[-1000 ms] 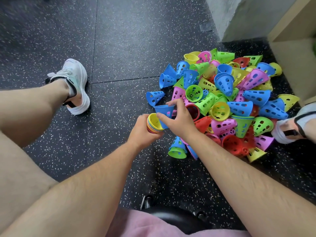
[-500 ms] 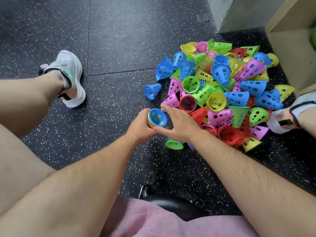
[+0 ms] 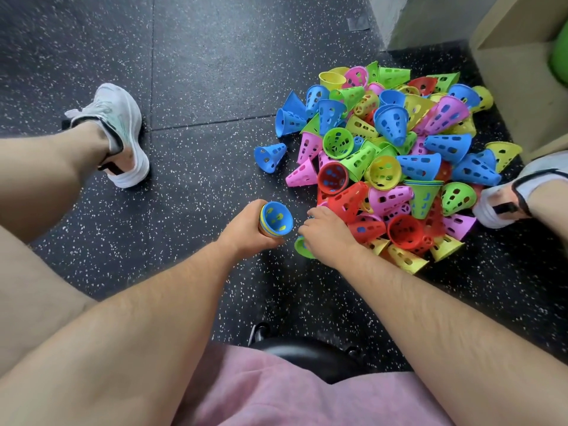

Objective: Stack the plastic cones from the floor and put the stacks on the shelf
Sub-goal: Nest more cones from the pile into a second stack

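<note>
The left hand (image 3: 246, 230) wraps round a stack of cones (image 3: 275, 218), blue one on top, just beside the pile (image 3: 399, 155) on the floor. The right hand (image 3: 325, 233) is curled at the pile's near edge; whether it grips anything, I can't tell.

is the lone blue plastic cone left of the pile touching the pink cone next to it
Apart. The head view shows dark floor between the lone blue plastic cone and the nearest pink plastic cone.

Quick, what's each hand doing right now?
Left hand: holding the cone stack.
Right hand: curled at the edge of the pile; whether it holds anything cannot be told.
</note>
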The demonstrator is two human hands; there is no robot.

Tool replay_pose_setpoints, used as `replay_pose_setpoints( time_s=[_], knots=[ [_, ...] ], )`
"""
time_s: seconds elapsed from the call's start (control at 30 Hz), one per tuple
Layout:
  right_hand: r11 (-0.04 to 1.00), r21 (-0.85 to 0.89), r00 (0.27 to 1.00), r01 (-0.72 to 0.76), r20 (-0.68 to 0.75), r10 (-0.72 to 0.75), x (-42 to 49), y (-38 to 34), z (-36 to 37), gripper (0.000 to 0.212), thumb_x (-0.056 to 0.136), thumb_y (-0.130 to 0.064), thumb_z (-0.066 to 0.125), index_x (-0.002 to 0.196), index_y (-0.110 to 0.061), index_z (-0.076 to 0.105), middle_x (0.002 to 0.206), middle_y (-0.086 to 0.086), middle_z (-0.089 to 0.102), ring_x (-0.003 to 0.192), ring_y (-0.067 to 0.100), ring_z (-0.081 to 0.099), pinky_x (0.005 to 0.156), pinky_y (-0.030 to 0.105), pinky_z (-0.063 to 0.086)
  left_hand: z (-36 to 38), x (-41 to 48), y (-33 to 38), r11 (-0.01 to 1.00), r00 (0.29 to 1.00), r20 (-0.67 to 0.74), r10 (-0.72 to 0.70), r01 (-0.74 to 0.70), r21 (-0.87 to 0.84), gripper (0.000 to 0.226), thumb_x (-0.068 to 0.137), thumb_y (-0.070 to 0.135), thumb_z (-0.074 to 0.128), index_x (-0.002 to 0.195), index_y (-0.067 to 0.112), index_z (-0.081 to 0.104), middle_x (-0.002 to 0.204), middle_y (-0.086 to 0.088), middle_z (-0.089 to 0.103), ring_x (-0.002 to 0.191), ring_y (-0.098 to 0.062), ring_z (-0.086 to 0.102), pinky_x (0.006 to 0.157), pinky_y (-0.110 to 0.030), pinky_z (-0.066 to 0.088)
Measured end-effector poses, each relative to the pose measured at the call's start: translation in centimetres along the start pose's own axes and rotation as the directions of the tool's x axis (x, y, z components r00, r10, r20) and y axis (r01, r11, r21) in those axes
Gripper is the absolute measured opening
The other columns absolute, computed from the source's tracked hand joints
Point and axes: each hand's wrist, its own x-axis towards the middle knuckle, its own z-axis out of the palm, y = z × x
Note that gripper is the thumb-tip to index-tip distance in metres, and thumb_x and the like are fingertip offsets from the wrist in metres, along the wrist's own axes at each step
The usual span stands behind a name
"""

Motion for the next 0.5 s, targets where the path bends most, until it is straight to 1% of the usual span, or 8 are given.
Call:
replay_pose_setpoints(
  time_s=[0.07,0.1,0.13,0.17,0.23,0.33,0.43,0.5],
  knots=[
    [0.998,0.057,0.997,-0.033,-0.061,0.037,0.5,0.2,-0.5,0.021,0.061,-0.023,0.084,0.067,-0.023,0.064,0.064,-0.005,0.064,0.079,0.024,0.061,0.077,0.035,0.048,-0.2,0.0,0.0,1.0,1.0,-0.014,-0.003,0.003,-0.017,0.041,0.07,0.021,0.086,0.1,0.011,0.061,0.086,-0.003,0.068,0.069,-0.011,0.051,0.072,-0.045,0.054],
    [0.992,0.12,0.993,-0.044,-0.106,0.057,0.8,0.4,-0.9,0.023,0.06,-0.02,0.085,0.068,-0.021,0.063,0.064,-0.003,0.064,0.074,0.026,0.062,0.071,0.035,0.045,-0.3,0.0,0.1,1.0,0.999,-0.029,-0.018,0.017,-0.025,0.041,0.07,0.021,0.086,0.101,0.012,0.061,0.086,-0.001,0.068,0.069,-0.013,0.053,0.071,-0.045,0.054],
    [0.981,0.185,0.986,-0.063,-0.142,0.09,1.0,0.6,-1.5,0.017,0.067,-0.016,0.08,0.074,-0.018,0.065,0.069,0.001,0.066,0.074,0.03,0.063,0.067,0.037,0.042,-0.5,0.0,0.1,0.999,0.998,-0.047,-0.031,0.03,-0.037,0.04,0.071,0.019,0.085,0.102,0.012,0.061,0.087,0.002,0.067,0.069,-0.015,0.054,0.07,-0.043,0.054],
    [0.959,0.271,0.971,-0.084,-0.196,0.14,1.2,0.9,-2.0,0.01,0.076,-0.011,0.072,0.084,-0.015,0.067,0.078,0.005,0.068,0.078,0.033,0.064,0.068,0.039,0.041,-0.6,0.0,0.2,0.998,0.997,-0.06,-0.039,0.036,-0.057,0.038,0.072,0.016,0.085,0.1,0.011,0.061,0.086,0.004,0.065,0.069,-0.014,0.053,0.067,-0.039,0.053],
    [0.861,0.486,0.924,-0.15,-0.241,0.297,1.4,1.5,-2.9,0.024,0.087,-0.006,0.056,0.106,-0.015,0.068,0.093,0.01,0.071,0.088,0.037,0.064,0.075,0.043,0.048,-0.8,-0.1,0.3,0.995,0.995,-0.084,-0.047,0.039,-0.097,0.034,0.073,0.013,0.084,0.096,0.017,0.06,0.083,0.003,0.065,0.068,-0.009,0.052,0.064,-0.032,0.05],
    [0.673,0.721,0.855,-0.167,-0.234,0.462,1.5,2.7,-4.0,0.033,0.094,-0.008,0.05,0.123,-0.017,0.065,0.104,0.012,0.069,0.096,0.036,0.063,0.08,0.047,0.051,-1.0,-0.1,0.5,0.992,0.99,-0.125,-0.065,0.051,-0.111,0.035,0.074,0.017,0.083,0.099,0.019,0.06,0.084,0.001,0.067,0.066,-0.011,0.055,0.061,-0.032,0.052],
    [0.538,0.832,0.825,-0.131,-0.21,0.525,2.0,3.6,-4.9,0.035,0.1,-0.015,0.05,0.133,-0.021,0.06,0.111,0.009,0.067,0.1,0.027,0.061,0.085,0.041,0.049,-0.9,0.3,0.3,0.989,0.987,-0.123,-0.1,0.086,-0.118,0.037,0.073,0.021,0.082,0.1,0.022,0.057,0.087,-0.002,0.069,0.064,-0.011,0.055,0.06,-0.031,0.051],
    [0.471,0.878,0.807,-0.086,-0.216,0.549,2.2,3.6,-5.6,0.036,0.1,-0.016,0.051,0.135,-0.022,0.06,0.11,0.005,0.068,0.091,0.016,0.059,0.084,0.033,0.047,-0.9,0.3,0.7,0.989,0.988,-0.117,-0.096,0.081,-0.12,0.038,0.073,0.022,0.083,0.098,0.027,0.056,0.088,0.002,0.07,0.067,-0.008,0.057,0.065,-0.03,0.052]
  ],
)
